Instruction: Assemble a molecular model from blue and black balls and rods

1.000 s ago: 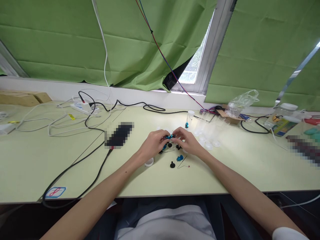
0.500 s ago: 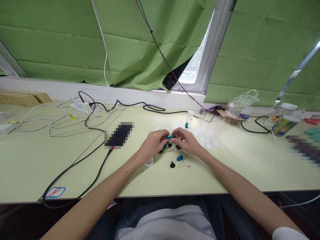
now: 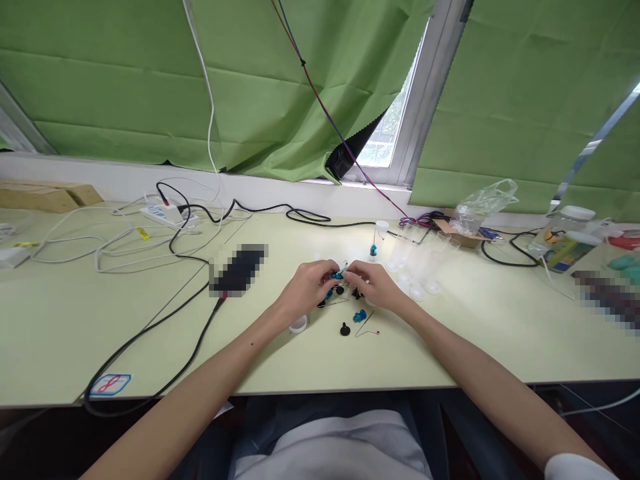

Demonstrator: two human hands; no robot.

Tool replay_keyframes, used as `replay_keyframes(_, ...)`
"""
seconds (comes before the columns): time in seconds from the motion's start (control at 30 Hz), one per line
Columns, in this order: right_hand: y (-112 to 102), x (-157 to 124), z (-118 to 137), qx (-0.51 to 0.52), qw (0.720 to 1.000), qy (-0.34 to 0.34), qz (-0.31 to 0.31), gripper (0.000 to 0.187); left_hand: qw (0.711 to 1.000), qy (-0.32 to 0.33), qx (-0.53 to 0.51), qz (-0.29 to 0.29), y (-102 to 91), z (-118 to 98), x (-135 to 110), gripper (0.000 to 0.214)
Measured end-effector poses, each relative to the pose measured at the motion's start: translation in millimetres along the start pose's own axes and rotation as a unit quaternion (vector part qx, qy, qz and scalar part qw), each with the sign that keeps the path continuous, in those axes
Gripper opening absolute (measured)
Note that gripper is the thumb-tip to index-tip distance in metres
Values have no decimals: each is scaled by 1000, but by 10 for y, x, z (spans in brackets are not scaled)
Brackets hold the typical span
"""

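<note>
A small shiny blue part [image 3: 337, 275] is pinched between the fingertips of my left hand [image 3: 309, 288]. Right against it, my right hand [image 3: 373, 283] is closed in a pinch at the part's right end; what those fingers hold is mostly hidden. Below the hands lie more small pieces: a black round piece with a stem [image 3: 345, 329], a blue fitting [image 3: 359, 316] and a thin bent wire [image 3: 367, 333] with a small dark red tip. Several black and blue pieces are partly covered by the fingers. A white cap [image 3: 299, 325] stands beside my left wrist.
Clear plastic cups and lids [image 3: 417, 291] are scattered right of my hands. Behind them stands a white-topped piece [image 3: 382, 227] near another blue part [image 3: 373, 250]. A blurred dark phone-like object [image 3: 239, 269] with a black cable [image 3: 197, 337] lies left. A cardboard box [image 3: 467, 237] sits at the back.
My right fingers have closed in and shifted slightly at the blue part's right end, and the black end visible there before is now hidden. The pieces on the table have not moved.
</note>
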State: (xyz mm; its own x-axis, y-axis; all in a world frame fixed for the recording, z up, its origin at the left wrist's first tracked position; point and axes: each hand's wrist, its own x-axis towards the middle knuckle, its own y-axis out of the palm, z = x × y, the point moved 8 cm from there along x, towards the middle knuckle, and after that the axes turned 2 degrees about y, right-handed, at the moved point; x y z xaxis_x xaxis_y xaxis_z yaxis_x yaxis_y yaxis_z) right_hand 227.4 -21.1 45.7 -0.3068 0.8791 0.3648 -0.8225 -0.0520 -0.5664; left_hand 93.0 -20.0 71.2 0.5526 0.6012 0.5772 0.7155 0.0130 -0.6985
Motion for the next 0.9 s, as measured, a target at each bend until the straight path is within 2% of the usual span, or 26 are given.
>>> replay_keyframes(0.23,-45,-5,19,13,1000,-17,-19,24,1000,9,-1,-6,-10,-4,-2,6)
replay_keyframes(0.53,-24,-2,11,19,1000,-10,-9,19,1000,8,-9,-6,-12,-13,1,6)
replay_keyframes(0.77,4,-3,-9,1,1000,5,2,31,1000,0,-5,2,-9,-19,-3,6)
replay_keyframes(0.9,-28,-4,8,1,1000,-11,-15,24,1000,8,-2,-9,-24,-26,1,6)
